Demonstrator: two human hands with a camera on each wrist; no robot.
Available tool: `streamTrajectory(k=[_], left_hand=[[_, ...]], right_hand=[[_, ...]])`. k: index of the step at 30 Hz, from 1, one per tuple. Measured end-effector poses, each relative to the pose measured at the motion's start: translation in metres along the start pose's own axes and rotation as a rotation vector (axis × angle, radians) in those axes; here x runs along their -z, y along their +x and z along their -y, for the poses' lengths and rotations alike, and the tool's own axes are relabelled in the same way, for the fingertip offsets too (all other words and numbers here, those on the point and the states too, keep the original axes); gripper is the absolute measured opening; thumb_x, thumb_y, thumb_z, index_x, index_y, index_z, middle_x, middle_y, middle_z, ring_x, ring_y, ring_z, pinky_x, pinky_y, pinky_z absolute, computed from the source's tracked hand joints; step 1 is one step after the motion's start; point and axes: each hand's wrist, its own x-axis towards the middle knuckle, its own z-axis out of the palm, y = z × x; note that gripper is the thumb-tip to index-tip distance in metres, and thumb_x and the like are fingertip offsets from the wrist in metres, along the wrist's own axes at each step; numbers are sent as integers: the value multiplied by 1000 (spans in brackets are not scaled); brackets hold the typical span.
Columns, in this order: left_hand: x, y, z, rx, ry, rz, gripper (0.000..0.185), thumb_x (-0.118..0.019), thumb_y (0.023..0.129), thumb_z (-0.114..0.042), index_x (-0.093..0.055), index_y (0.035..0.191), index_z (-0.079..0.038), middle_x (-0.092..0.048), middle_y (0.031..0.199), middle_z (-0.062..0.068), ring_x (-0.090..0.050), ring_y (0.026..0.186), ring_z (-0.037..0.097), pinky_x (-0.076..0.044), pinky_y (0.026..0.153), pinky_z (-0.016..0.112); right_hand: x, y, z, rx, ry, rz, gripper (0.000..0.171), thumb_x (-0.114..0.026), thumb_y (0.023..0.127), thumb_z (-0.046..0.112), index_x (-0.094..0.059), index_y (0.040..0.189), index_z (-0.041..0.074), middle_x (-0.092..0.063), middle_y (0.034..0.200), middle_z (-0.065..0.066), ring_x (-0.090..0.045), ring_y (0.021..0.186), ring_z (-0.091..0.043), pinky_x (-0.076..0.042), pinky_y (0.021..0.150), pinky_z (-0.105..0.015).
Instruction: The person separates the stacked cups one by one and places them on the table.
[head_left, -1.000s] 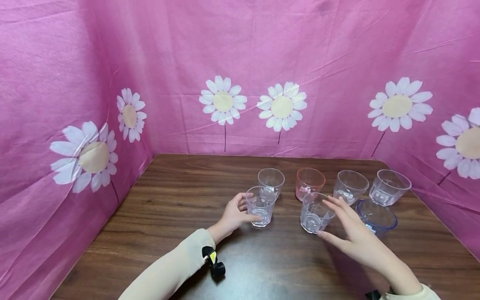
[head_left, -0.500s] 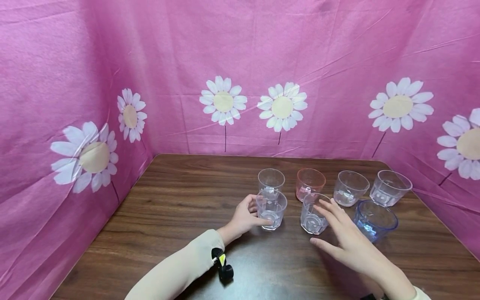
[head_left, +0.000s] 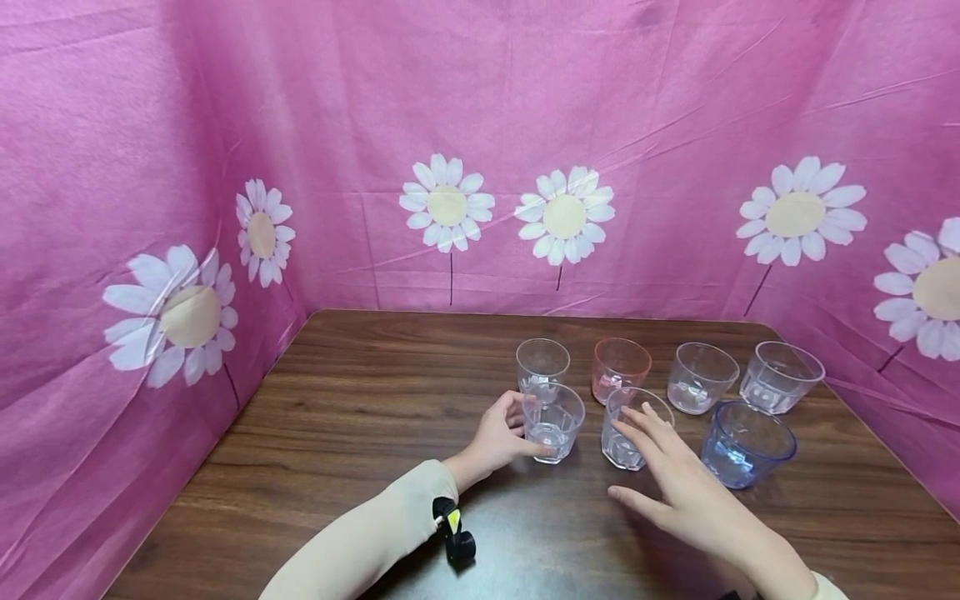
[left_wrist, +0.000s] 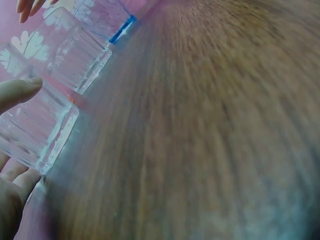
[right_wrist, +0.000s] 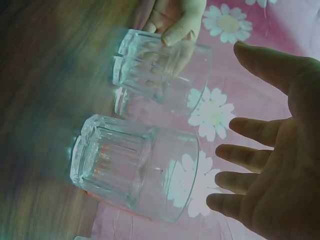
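In the head view my left hand (head_left: 495, 440) grips a clear tumbler (head_left: 557, 425) from its left side. The thumb lies across its front and the other fingers go behind it. This tumbler stands upright on the table. To its right stands a second clear tumbler (head_left: 617, 450). My right hand (head_left: 686, 492) hovers beside that one with spread fingers, and in the right wrist view a gap shows between the fingertips (right_wrist: 225, 150) and its rim. Right of this hand is a blue-tinted tumbler (head_left: 738, 467).
Behind stands a row of tumblers: a clear one (head_left: 542, 360), a pink-red one (head_left: 621, 367), another clear one (head_left: 701, 379) and a clear one at the right end (head_left: 782, 379). The wooden table (head_left: 360, 375) meets a pink flowered cloth (head_left: 337, 125) at the back and sides.
The left hand has slid its clear tumbler to the right, nearer the second one. My right hand has come away from the second tumbler, shifting left and toward me.
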Motion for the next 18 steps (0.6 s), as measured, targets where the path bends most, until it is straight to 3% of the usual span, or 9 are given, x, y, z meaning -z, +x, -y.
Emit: streamTrajectory(k=[3,5,12,18], left_hand=[[1,0,-1,-8,29,12,68,-85,62,16,-53,121,4,-61,124,23,-62,110,38,-54,92,29],[2,-1,-3,-20,81,30,69,-86,64,12,-52,123,4,-61,126,22,-61,112,37,-53,95,31],[11,-7,-13,-89,399,149,87,-92,67,-11,-47,140,2,-58,136,18,-55,125,30,-44,106,37],[23,-20,-27,-131,731,229,88,-83,80,-35,-39,150,-3,-51,146,15,-42,136,36,-36,112,50]], right_hand=[[-4,1,-1,43,-26,-10,77,-86,75,26,-51,141,7,-45,145,-20,-30,141,-45,-12,120,-34],[-7,1,-1,69,-40,-11,78,-86,75,27,-50,141,8,-46,145,-20,-31,141,-43,-8,119,-29],[-16,2,2,75,-65,33,79,-83,78,34,-48,144,8,-42,150,-18,-25,145,-36,-6,121,-38],[-19,6,7,111,-108,60,79,-79,80,39,-48,144,5,-40,152,-17,-21,148,-33,5,120,-31]])
